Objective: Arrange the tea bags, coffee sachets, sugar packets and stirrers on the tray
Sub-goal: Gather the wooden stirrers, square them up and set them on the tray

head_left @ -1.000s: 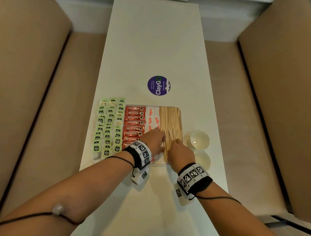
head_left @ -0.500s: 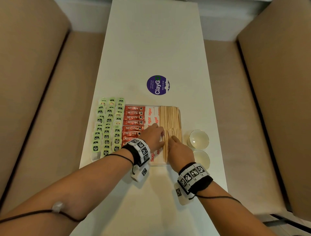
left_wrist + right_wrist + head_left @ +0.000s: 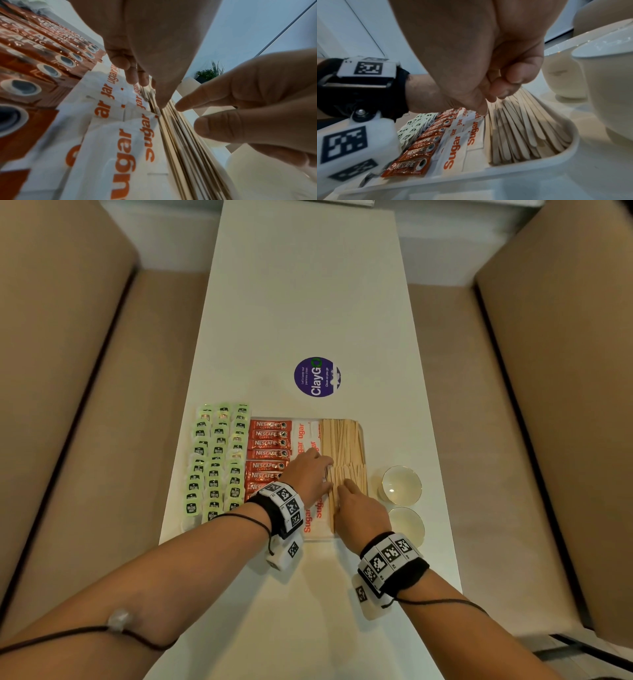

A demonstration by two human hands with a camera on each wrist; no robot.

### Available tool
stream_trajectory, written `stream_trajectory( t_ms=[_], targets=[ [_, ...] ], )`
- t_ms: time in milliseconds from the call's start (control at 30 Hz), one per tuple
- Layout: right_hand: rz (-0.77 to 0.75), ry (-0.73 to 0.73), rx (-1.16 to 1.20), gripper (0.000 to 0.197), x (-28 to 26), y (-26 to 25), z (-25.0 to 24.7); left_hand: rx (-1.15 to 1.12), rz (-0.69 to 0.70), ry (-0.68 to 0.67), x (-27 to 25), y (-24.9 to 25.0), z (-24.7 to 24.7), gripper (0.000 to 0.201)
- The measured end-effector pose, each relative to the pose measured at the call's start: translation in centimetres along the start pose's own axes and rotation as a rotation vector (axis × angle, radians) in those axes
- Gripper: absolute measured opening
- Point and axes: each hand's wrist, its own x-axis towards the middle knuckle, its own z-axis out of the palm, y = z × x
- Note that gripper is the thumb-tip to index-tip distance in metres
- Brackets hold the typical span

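Between my two hands, on the white tray (image 3: 360, 429), lie the wooden stirrers (image 3: 342, 440), a flat bundle whose long axis runs straight away from me, ends pointing toward the far and near rims. My left hand (image 3: 310, 475) sits at the bundle's left edge, thumb tip pressed onto the stirrers (image 3: 173, 129) where they meet the sugar packets (image 3: 123, 143); its other fingers curl down over the packets, and I cannot tell whether they pinch anything. My right hand (image 3: 359, 510) rests just right of it on the near half of the bundle, fingers bent, tips touching the stirrers (image 3: 518, 129); in the right wrist view thumb and forefinger press together above the wood, but whether a stirrer is caught between them does not show.

Left of my left hand the sugar packets (image 3: 301, 436) form a white column, their orange lettering running along the same far-near axis. Further left, the red coffee sachets (image 3: 269, 443) lie crosswise, long axes left-right, stacked in a column. Beyond them, the green tea bags (image 3: 217, 463) stand in three columns at the tray's left end.

Right of my right hand, off the tray, two white cups (image 3: 400, 484) stand upright on the surface (image 3: 308, 285). Ahead of both hands a round purple sticker (image 3: 317, 377) lies on it.
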Motion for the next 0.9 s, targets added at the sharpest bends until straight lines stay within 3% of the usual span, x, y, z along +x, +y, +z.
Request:
stream_trajectory(
  t_ms=[567,900],
  targets=[
    [0.019,0.014,0.052,0.016,0.7,0.6,0.2,-0.024,-0.065,0.047,1.6,-1.3,-0.5,0.043],
    [-0.041,0.013,0.086,0.027,0.1,0.0,-0.4,0.021,-0.056,0.05,1.9,-0.7,-0.4,0.044]
  ],
)
